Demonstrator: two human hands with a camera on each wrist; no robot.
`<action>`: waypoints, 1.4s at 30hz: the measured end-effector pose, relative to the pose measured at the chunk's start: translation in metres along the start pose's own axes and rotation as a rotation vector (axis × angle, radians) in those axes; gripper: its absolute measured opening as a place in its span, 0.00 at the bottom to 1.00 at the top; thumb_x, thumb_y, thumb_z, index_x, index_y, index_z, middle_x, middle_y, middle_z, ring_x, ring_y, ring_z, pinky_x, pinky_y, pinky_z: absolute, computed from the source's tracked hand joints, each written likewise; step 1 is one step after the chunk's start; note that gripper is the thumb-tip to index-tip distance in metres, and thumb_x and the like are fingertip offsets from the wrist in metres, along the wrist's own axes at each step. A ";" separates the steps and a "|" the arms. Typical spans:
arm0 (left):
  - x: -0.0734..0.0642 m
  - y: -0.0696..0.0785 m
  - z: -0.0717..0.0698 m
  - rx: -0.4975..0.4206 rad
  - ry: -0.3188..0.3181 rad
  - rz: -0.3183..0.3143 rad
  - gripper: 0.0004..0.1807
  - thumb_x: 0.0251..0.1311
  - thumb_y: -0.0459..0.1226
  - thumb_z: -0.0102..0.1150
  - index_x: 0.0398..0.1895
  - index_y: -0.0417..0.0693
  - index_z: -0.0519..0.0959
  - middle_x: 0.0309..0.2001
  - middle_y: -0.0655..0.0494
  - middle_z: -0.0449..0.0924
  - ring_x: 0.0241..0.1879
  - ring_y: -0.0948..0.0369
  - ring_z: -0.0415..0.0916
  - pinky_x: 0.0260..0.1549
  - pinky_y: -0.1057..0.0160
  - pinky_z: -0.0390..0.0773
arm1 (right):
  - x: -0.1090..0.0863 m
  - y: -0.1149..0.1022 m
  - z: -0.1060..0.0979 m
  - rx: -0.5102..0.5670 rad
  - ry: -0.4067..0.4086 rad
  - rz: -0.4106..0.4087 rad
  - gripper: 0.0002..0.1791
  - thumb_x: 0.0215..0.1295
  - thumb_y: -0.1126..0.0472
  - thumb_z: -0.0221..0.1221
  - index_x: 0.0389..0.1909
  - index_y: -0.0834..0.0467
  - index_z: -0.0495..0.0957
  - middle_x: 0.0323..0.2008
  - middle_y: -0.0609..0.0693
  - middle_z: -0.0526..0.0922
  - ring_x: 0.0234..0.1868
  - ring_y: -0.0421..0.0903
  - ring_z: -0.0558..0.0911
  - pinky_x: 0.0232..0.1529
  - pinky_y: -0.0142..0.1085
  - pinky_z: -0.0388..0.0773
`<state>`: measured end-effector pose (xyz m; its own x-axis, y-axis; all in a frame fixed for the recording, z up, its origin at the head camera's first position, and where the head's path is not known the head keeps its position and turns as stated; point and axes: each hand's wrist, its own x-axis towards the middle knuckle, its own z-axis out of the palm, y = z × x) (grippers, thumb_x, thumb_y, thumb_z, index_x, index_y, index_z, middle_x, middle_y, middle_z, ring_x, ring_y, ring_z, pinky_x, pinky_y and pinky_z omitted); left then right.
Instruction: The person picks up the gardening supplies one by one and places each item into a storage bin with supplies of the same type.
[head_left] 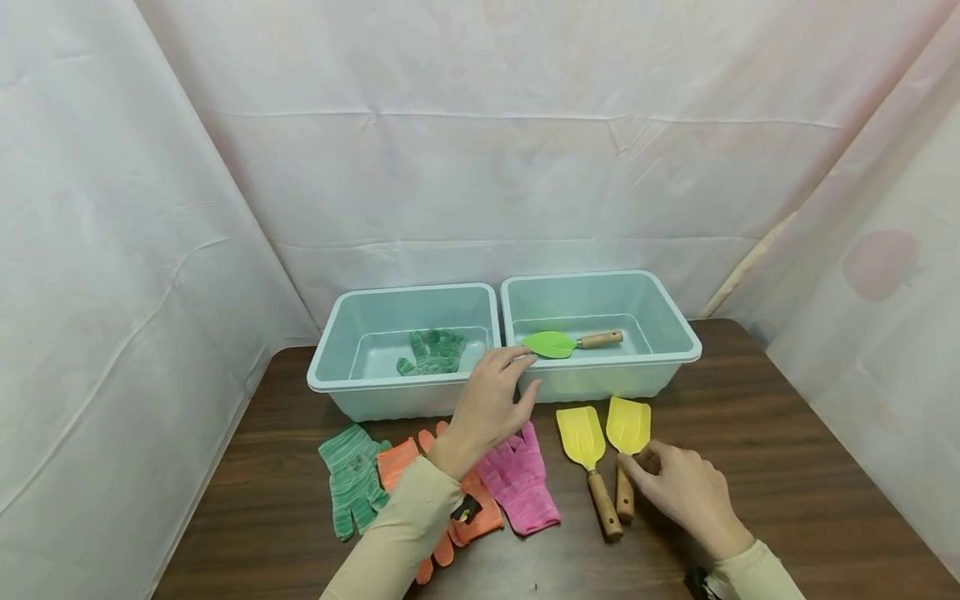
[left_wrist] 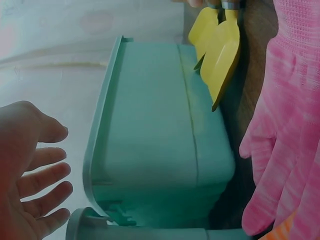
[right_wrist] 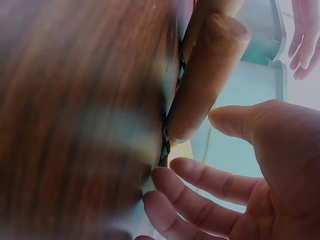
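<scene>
My left hand (head_left: 491, 400) hovers over the front rims where two tubs meet, fingers spread and nothing held. Just beyond its fingertips, a green leaf-shaped trowel (head_left: 553, 344) with a wooden handle lies in the right tub (head_left: 600, 379). My right hand (head_left: 686, 492) is beside the right yellow shovel (head_left: 628, 423), thumb and fingers apart around the wooden handle (right_wrist: 207, 80) without a closed grip. Whether the thumb touches the handle I cannot tell. Another yellow shovel (head_left: 582, 435) lies to its left.
A green striped glove (head_left: 435, 354) lies in the left tub (head_left: 405, 400). On the wooden table (head_left: 750, 433) are another green glove (head_left: 352, 475), orange gloves (head_left: 480, 504) partly hidden by my left forearm, and a pink glove (head_left: 525, 483). Pale curtains (head_left: 480, 167) hang behind and at both sides.
</scene>
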<state>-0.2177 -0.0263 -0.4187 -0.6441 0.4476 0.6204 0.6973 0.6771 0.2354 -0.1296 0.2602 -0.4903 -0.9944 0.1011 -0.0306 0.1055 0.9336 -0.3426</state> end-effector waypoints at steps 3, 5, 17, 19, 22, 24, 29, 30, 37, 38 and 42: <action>0.003 0.001 0.006 0.005 -0.002 0.004 0.17 0.65 0.41 0.61 0.54 0.45 0.82 0.56 0.53 0.81 0.57 0.56 0.76 0.61 0.57 0.75 | -0.001 -0.002 0.001 -0.006 -0.003 0.006 0.33 0.58 0.21 0.50 0.32 0.46 0.82 0.18 0.42 0.76 0.19 0.43 0.73 0.16 0.39 0.64; 0.005 0.001 0.010 0.017 -0.010 0.002 0.16 0.65 0.41 0.61 0.53 0.46 0.82 0.55 0.54 0.82 0.57 0.56 0.77 0.61 0.57 0.74 | -0.001 -0.002 0.002 -0.011 -0.007 0.007 0.32 0.58 0.21 0.50 0.29 0.45 0.80 0.17 0.42 0.74 0.19 0.43 0.72 0.15 0.39 0.63; 0.009 0.004 0.020 0.076 0.012 -0.032 0.12 0.64 0.40 0.62 0.48 0.50 0.85 0.46 0.56 0.82 0.50 0.58 0.78 0.57 0.59 0.76 | -0.001 0.000 0.005 -0.029 -0.041 0.026 0.26 0.63 0.29 0.53 0.20 0.45 0.74 0.16 0.44 0.73 0.18 0.45 0.70 0.15 0.41 0.61; 0.009 0.005 0.020 0.091 0.008 -0.029 0.12 0.64 0.40 0.62 0.49 0.50 0.85 0.47 0.56 0.82 0.51 0.57 0.78 0.58 0.58 0.76 | -0.001 0.000 0.005 -0.024 -0.043 0.028 0.22 0.64 0.33 0.55 0.22 0.44 0.75 0.16 0.44 0.73 0.18 0.46 0.70 0.15 0.41 0.61; 0.010 0.006 0.021 0.107 0.004 -0.027 0.13 0.64 0.39 0.63 0.50 0.49 0.84 0.47 0.55 0.81 0.51 0.57 0.78 0.58 0.57 0.76 | -0.001 0.000 0.004 -0.016 -0.047 0.028 0.21 0.63 0.31 0.55 0.26 0.43 0.77 0.16 0.44 0.73 0.18 0.45 0.71 0.15 0.40 0.62; 0.012 0.006 0.021 0.115 0.008 -0.026 0.12 0.65 0.38 0.61 0.49 0.49 0.85 0.46 0.55 0.81 0.50 0.57 0.78 0.56 0.58 0.77 | -0.001 0.000 0.003 -0.012 -0.049 0.028 0.21 0.63 0.31 0.56 0.26 0.43 0.77 0.15 0.43 0.72 0.18 0.44 0.71 0.15 0.40 0.62; 0.016 0.006 0.021 0.118 0.013 -0.033 0.11 0.67 0.34 0.57 0.46 0.48 0.86 0.43 0.55 0.81 0.46 0.58 0.79 0.49 0.64 0.80 | 0.000 0.000 0.004 0.014 -0.061 0.037 0.14 0.64 0.40 0.56 0.26 0.44 0.76 0.09 0.40 0.72 0.15 0.44 0.72 0.14 0.40 0.63; 0.016 0.006 0.021 0.118 0.015 -0.033 0.10 0.67 0.34 0.57 0.46 0.48 0.86 0.42 0.55 0.81 0.45 0.58 0.79 0.48 0.65 0.80 | -0.001 0.000 0.004 0.024 -0.070 0.043 0.13 0.64 0.42 0.56 0.25 0.45 0.76 0.07 0.40 0.72 0.14 0.44 0.72 0.14 0.40 0.63; 0.017 0.006 0.023 0.110 0.028 -0.028 0.09 0.66 0.32 0.58 0.43 0.47 0.87 0.40 0.56 0.81 0.42 0.60 0.79 0.43 0.67 0.81 | -0.002 0.001 0.003 0.027 -0.052 0.062 0.10 0.59 0.46 0.57 0.24 0.47 0.76 0.08 0.42 0.72 0.13 0.45 0.72 0.13 0.40 0.63; 0.016 0.006 0.024 0.110 0.030 -0.029 0.09 0.66 0.32 0.58 0.43 0.47 0.87 0.40 0.56 0.81 0.42 0.60 0.79 0.43 0.67 0.81 | -0.002 0.002 0.003 0.023 -0.040 0.061 0.09 0.58 0.47 0.58 0.24 0.46 0.77 0.09 0.43 0.73 0.13 0.44 0.72 0.13 0.40 0.63; 0.014 0.006 0.026 0.109 0.035 -0.036 0.09 0.65 0.32 0.59 0.43 0.48 0.87 0.39 0.57 0.80 0.42 0.60 0.79 0.42 0.67 0.81 | -0.002 0.004 0.004 0.012 -0.016 0.051 0.08 0.56 0.48 0.59 0.23 0.46 0.78 0.12 0.43 0.72 0.13 0.44 0.71 0.13 0.39 0.62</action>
<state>-0.2308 -0.0010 -0.4276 -0.6554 0.4024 0.6391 0.6341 0.7530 0.1761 -0.1276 0.2621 -0.4951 -0.9877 0.1430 -0.0632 0.1562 0.9231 -0.3515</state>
